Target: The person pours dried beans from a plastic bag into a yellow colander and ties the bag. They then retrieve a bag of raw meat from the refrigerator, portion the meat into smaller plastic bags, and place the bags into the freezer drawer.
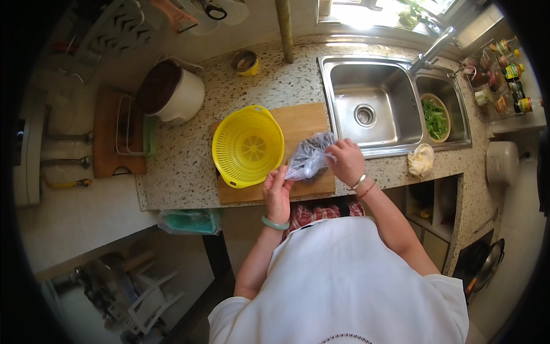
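Between my two hands is a clear plastic bag (311,156), crumpled, with something inside that I cannot make out. My left hand (277,192) pinches the bag's near left edge between thumb and fingers. At the bag's right side, the fingers of my right hand (347,163) are closed on the plastic. Below the bag lies a wooden cutting board (303,117). An empty yellow plastic colander (248,146) stands on the board's left part, just left of the bag and close to my left hand.
Right of the board is a steel double sink (372,109) with a faucet (429,54); its smaller basin holds a bowl of green vegetables (436,117). A crumpled cloth (421,160) lies by the front edge. A white pot (180,94) and small yellow cup (246,64) stand farther back.
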Demonstrator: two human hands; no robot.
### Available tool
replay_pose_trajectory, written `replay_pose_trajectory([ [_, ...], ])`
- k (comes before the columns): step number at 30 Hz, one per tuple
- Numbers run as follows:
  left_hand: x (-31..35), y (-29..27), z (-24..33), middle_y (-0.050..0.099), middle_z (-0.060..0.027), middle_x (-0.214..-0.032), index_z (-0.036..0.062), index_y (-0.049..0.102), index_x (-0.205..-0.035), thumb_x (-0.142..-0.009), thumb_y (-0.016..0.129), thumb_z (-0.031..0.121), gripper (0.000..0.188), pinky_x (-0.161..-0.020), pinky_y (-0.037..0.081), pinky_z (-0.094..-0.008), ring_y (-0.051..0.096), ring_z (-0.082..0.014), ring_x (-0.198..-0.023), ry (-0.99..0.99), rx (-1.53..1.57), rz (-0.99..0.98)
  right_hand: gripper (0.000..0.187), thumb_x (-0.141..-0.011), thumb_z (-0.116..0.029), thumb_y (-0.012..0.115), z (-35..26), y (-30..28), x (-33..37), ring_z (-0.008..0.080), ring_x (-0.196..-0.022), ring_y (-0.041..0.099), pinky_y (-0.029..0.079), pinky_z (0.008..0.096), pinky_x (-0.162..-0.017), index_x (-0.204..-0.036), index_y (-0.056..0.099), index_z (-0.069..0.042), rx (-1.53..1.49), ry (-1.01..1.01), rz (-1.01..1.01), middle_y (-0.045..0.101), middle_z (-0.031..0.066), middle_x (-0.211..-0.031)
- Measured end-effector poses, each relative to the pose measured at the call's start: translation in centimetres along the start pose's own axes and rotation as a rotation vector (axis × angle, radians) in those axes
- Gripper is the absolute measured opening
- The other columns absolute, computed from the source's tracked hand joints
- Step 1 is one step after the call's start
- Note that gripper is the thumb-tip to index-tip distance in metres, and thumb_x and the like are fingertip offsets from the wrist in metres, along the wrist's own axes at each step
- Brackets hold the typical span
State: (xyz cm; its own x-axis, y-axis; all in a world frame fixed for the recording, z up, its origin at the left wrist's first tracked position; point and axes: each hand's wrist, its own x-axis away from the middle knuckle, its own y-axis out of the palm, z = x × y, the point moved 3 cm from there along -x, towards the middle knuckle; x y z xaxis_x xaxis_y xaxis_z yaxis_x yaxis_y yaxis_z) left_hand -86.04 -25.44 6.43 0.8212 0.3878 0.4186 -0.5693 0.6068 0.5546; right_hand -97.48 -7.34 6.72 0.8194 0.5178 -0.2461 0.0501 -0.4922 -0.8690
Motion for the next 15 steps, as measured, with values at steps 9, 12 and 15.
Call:
replay_pose_trajectory([
  [9,1.0,-0.2,-0.2,0.056,-0.0098,-0.114,0.0074,0.048,-0.103,-0.074,0.049,-0.014,0.037,-0.089,0.048,-0.0342,0.059,-0.0189,-0.095,-0.106,0.078,0.027,0.030,-0.085,-0.016,0.068,3.3,-2.0,1.4,0.0171,-0.088,0.061,0.050,0.0271,-0.073,-0.109,0.057,-0.004,-0.736,0.506,0.145,0.061,0.0053,-0.102],
  [12,0.7,-0.1,-0.3,0.054,-0.0083,-0.104,0.0057,0.048,-0.106,-0.076,0.046,-0.009,0.034,-0.084,0.047,-0.0320,0.056,-0.0176,-0.086,-0.133,0.107,-0.039,0.047,-0.076,-0.023,0.076,-4.3,-5.2,-1.4,0.0230,-0.104,0.057,0.048,0.0332,-0.083,-0.117,0.056,-0.010,-0.381,0.076,0.041,0.058,0.0086,-0.114],
  [15,0.5,1.1,0.2,0.050,-0.0036,-0.092,0.0048,0.048,-0.109,-0.080,0.046,-0.003,0.030,-0.068,0.044,-0.0249,0.050,-0.0112,-0.073,-0.099,0.051,-0.003,0.049,-0.075,-0.025,0.075,-4.0,-2.3,-1.3,0.0263,-0.105,0.057,0.049,0.0351,-0.082,-0.119,0.056,-0.014,0.015,0.022,-0.098,0.058,0.0095,-0.114],
])
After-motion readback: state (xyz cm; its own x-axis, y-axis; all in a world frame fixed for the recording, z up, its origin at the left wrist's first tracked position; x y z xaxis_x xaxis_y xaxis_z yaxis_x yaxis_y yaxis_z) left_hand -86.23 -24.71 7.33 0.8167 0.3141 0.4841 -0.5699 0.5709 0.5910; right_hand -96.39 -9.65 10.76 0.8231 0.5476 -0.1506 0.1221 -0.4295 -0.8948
